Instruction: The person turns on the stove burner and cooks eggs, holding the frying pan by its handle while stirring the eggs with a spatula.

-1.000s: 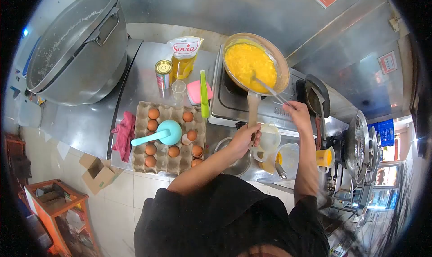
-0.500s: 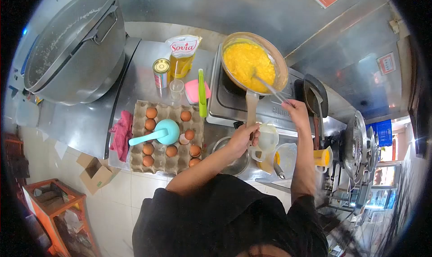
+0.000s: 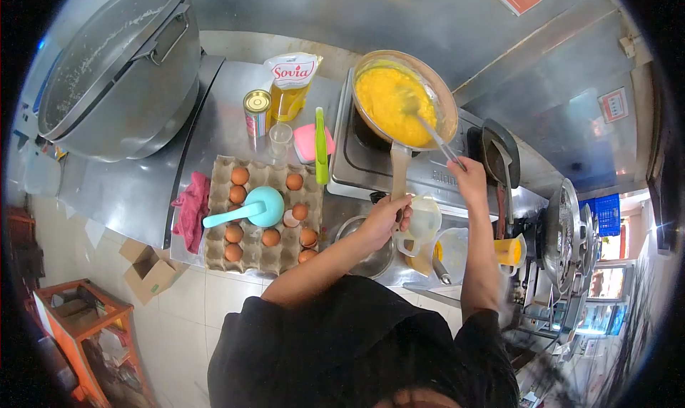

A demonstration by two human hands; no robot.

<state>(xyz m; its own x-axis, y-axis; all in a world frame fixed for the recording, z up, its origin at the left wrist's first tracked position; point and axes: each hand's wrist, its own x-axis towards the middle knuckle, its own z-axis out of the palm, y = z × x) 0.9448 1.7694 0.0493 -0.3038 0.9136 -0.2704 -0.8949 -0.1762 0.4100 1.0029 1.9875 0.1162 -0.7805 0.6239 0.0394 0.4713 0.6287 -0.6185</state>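
My left hand (image 3: 386, 219) is wrapped round the beige handle of a frying pan (image 3: 441, 97) on the stove. Yellow, soft-looking egg (image 3: 382, 94) fills much of the pan. In my closed right hand (image 3: 471, 179) is a long metal utensil (image 3: 441, 142); its far end sits in the egg, too blurred to tell its exact kind. Just below my hands stand a translucent measuring cup (image 3: 426, 219) and a clear jug (image 3: 454, 242) with some yellow in it. Left of my left forearm, a cardboard egg tray (image 3: 285, 254) holds several brown eggs and a turquoise ladle (image 3: 262, 207).
An oil pouch (image 3: 291, 90), a can (image 3: 257, 112), a small clear cup (image 3: 280, 138) and a green-handled tool (image 3: 321, 147) stand left of the stove (image 3: 357, 172). A big pot (image 3: 135, 87) is far left. Dark pans (image 3: 499, 147) and a jug of yellow liquid (image 3: 508, 252) are right.
The utensil's end has shifted slightly within the egg, and my right hand has turned a little. My left hand stays on the pan handle.
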